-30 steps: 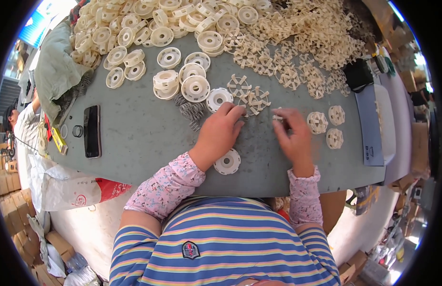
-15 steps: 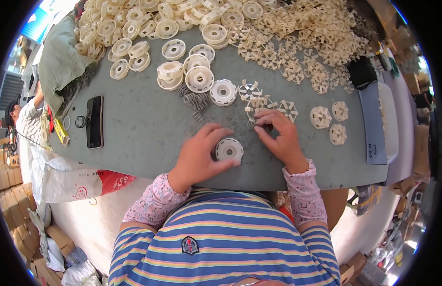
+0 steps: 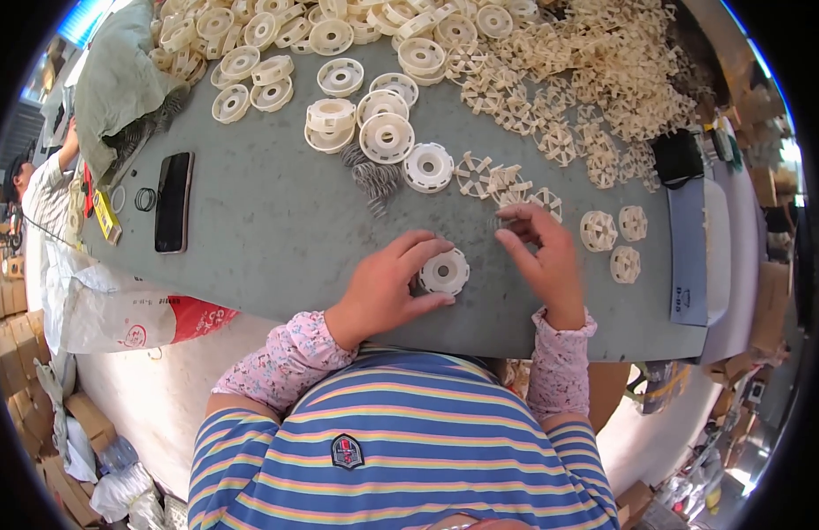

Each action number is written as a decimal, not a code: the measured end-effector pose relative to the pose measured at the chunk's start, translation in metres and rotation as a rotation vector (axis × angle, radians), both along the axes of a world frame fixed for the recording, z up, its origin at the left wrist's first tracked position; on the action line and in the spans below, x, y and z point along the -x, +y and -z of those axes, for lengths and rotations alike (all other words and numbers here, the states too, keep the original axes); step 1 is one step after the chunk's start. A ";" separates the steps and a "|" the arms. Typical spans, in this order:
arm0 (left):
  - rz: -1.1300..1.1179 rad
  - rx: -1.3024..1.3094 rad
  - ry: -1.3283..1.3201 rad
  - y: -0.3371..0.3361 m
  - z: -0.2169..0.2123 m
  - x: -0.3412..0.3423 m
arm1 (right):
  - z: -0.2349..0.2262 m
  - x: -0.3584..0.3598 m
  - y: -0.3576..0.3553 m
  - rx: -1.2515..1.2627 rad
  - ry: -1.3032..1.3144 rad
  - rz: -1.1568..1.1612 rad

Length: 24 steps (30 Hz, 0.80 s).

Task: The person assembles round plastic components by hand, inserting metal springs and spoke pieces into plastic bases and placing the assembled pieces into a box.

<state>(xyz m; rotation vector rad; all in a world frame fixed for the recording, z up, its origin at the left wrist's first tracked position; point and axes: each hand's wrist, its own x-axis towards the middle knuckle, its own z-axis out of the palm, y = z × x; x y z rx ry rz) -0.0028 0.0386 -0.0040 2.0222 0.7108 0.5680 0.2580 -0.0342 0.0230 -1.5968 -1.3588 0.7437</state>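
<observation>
My left hand point(image 3: 385, 284) curls around a white slotted plastic wheel point(image 3: 444, 271) lying flat on the grey table. Its index finger and thumb touch the wheel's far and near edges. To the right, my right hand point(image 3: 547, 258) pinches a small grey bit that looks like a coil spring point(image 3: 493, 224); it is faint and partly blurred. Just beyond those fingertips lie several cream star-shaped plastic pieces point(image 3: 507, 185). A second white wheel point(image 3: 427, 168) rests farther away, beside a heap of metal coil springs point(image 3: 374, 184).
Heaps of cream plastic rings point(image 3: 331, 37) and star-shaped pieces point(image 3: 617, 66) cover the far side. Three round cage-like parts point(image 3: 598, 230) sit right, near a blue-grey box point(image 3: 688, 256). A phone point(image 3: 174, 203) and yellow box point(image 3: 107, 219) lie left. Another person's sleeve point(image 3: 49, 196) shows far left.
The view has shifted a little. My right hand has drawn slightly back from the star-shaped pieces, thumb and finger still together. My left hand stays around the white wheel.
</observation>
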 end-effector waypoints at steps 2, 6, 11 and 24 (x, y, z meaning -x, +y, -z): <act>-0.026 -0.010 -0.027 0.002 0.000 0.000 | 0.000 0.008 -0.003 0.081 -0.053 -0.022; -0.085 0.008 -0.210 0.000 0.010 0.009 | 0.003 0.046 -0.018 -0.058 -0.013 -0.229; -0.039 0.076 -0.173 -0.004 -0.002 0.012 | 0.017 0.054 -0.017 -0.073 -0.261 -0.231; 0.135 -0.064 -0.009 -0.005 0.004 -0.001 | 0.006 -0.041 -0.043 0.308 -0.345 0.168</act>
